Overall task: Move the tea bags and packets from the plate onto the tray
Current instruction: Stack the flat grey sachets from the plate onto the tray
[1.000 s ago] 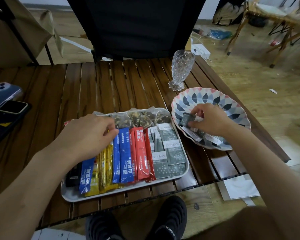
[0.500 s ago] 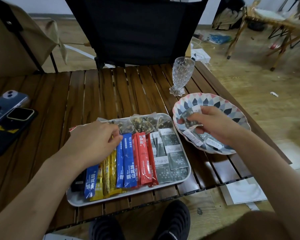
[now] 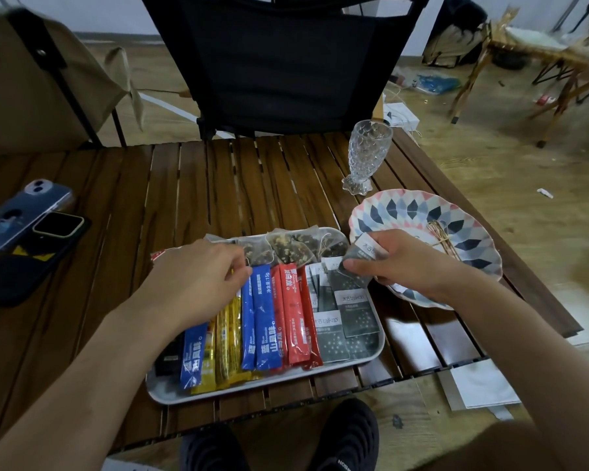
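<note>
**Right hand (image 3: 401,263) is pinching a few grey sachets (image 3: 356,258) at the tray's (image 3: 252,389) far-right corner.**
Light, limp and probably slippery, they are likely holding best pinched mid-body.

Both forearms are being held out forward, the left hand (image 3: 195,277) being poised knuckles-up with fingers curled down, while a grey packet (image 3: 361,254) is being pinched between the right hand's (image 3: 405,264) thumb and fingers.

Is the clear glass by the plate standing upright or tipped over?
Upright: the glass stands on its foot on the wooden table, mouth up, just beyond the plate.
</note>
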Available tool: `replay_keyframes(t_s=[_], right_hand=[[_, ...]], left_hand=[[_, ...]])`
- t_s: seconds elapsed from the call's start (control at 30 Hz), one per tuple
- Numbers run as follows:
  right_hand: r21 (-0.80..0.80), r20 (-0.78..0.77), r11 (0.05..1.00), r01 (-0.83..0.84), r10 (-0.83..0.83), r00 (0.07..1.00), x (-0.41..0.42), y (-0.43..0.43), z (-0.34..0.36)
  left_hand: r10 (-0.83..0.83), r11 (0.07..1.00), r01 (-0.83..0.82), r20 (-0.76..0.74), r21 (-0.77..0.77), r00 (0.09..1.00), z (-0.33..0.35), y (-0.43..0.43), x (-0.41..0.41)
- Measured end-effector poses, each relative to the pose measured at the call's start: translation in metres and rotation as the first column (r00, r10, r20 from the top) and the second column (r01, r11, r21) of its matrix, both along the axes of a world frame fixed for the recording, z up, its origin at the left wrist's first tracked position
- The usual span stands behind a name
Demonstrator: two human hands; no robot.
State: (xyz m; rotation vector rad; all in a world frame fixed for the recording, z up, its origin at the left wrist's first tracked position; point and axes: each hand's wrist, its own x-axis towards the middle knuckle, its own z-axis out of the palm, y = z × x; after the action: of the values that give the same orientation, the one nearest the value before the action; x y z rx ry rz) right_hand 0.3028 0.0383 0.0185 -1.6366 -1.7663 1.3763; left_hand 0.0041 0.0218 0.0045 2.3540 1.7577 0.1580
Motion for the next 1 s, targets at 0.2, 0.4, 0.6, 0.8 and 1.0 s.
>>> replay_keyframes(t_s=[0.2,0.4,0.6,0.8,1.0], right_hand=[[0.064,0.076,0.997,-0.049,0.044,0.996,0.001,0.001,-0.008],[0.171,0.290,0.983,-0.062,0.009,0.957,-0.006,0.003,-0.011],[0.145,0.320,0.975,-0.165,0.112,0.941,-0.020,-0.002,-0.007],[0.187,0.301,0.982,-0.031,-0.028,0.953,-0.010,-0.004,-0.003],[0.264,0.420,0.944,-0.198,0.072,0.905,-0.020,-0.005,-0.002]], left_hand=[[0.000,1.000,0.000,0.001,0.016,1.000,0.001,0.000,-0.001],[0.002,1.000,-0.002,0.006,0.016,1.000,0.002,-0.001,0.000],[0.007,1.000,-0.008,0.021,0.007,1.000,0.004,-0.001,-0.002],[0.000,1.000,0.000,0.023,0.005,1.000,0.007,-0.004,-0.003],[0.009,1.000,-0.010,0.012,0.013,1.000,0.006,-0.004,-0.003]])
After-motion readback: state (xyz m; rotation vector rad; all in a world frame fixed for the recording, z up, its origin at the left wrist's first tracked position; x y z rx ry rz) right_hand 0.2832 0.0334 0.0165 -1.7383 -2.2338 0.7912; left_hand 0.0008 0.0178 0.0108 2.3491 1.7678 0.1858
